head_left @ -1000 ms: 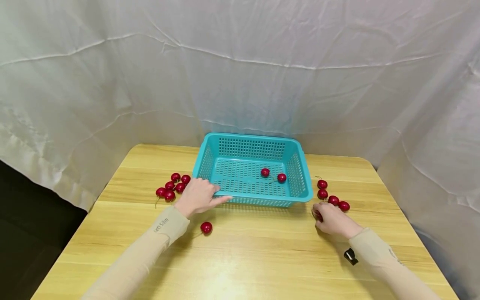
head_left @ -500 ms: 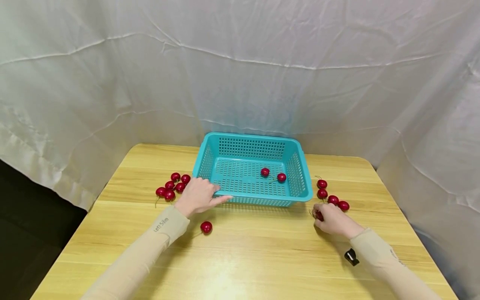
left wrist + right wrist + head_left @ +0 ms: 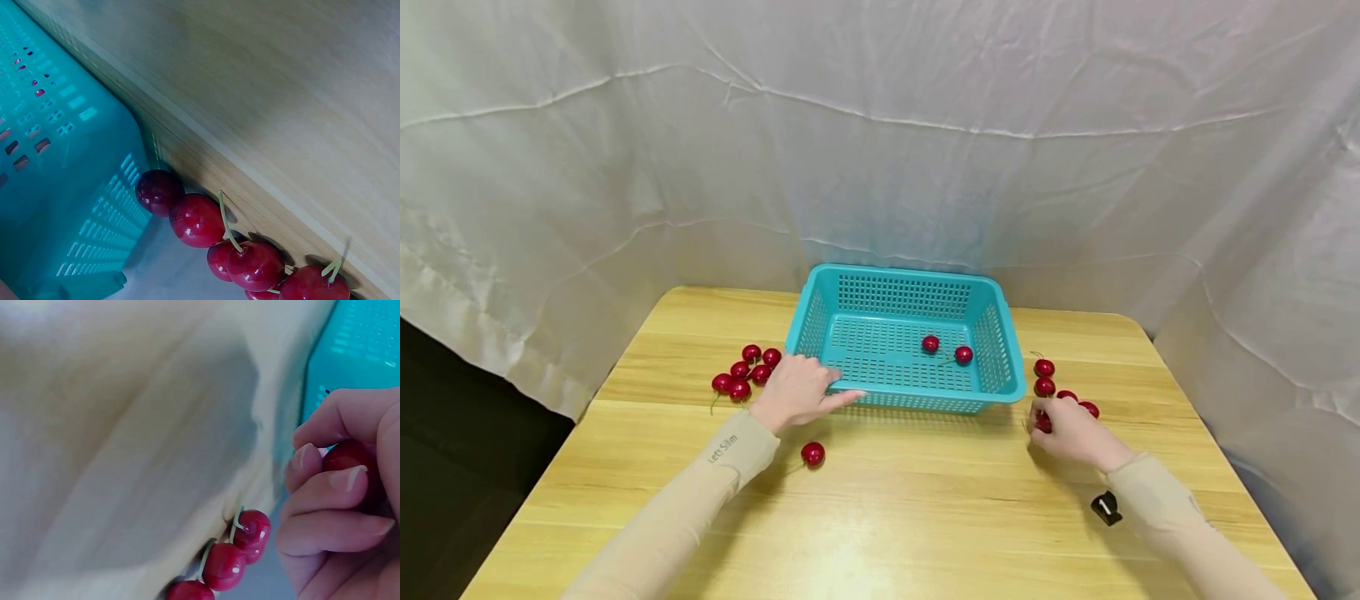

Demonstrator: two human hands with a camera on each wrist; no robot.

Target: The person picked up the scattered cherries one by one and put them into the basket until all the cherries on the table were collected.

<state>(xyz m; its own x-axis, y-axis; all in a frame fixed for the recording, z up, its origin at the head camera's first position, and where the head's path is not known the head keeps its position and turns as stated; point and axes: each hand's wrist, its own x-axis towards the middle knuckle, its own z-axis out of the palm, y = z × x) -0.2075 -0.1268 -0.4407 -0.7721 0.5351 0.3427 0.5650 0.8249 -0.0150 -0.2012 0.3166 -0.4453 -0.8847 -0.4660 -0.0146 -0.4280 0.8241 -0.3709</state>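
Observation:
My left hand (image 3: 797,392) grips the front left corner of a turquoise plastic basket (image 3: 925,393), thumb along the outside and fingers over the rim. To the basket's right, my right hand (image 3: 1075,433) holds a red cherry (image 3: 351,459) in its curled fingers. Several more cherries (image 3: 1044,387) lie around that hand on the table. Inside the basket are two cherries, one nearer the middle (image 3: 930,344) and one (image 3: 963,355) with its stem showing. Beside my left hand lies another cluster of cherries (image 3: 255,265).
A single cherry (image 3: 812,454) lies in front of the basket, below the left hand. A black object with a white mark (image 3: 1106,507) shows by the right sleeve. The wooden table (image 3: 925,517) backs onto a pale hanging cloth (image 3: 895,183).
My right hand has risen slightly and shifted a little to the right with the cherry in its fingers. The left hand and the basket stay put.

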